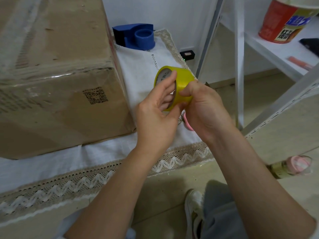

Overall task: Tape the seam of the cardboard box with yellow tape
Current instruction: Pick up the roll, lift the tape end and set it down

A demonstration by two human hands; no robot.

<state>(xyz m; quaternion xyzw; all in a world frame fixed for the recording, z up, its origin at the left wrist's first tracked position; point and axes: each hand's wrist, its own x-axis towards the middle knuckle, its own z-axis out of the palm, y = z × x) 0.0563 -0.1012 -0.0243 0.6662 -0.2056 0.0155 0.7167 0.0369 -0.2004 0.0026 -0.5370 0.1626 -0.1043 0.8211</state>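
A roll of yellow tape (181, 78) is held up over the table, to the right of a large cardboard box (57, 80). My left hand (155, 116) grips the roll from the left, with fingers through its core and a fingertip on its top edge. My right hand (203, 107) holds the roll from the right, thumb pressed on the tape's outer face. The box lies on a white lace-edged cloth (141, 66); it bears a printed QR code and old clear tape along its top edge. The box's top seam is out of sight.
A blue tape dispenser (136, 36) stands behind the box at the back of the table. A pink-handled object (188, 123) lies under my hands. White metal shelving (241, 66) stands at the right, holding a red cup (279, 21). My shoe (193, 209) is on the floor below.
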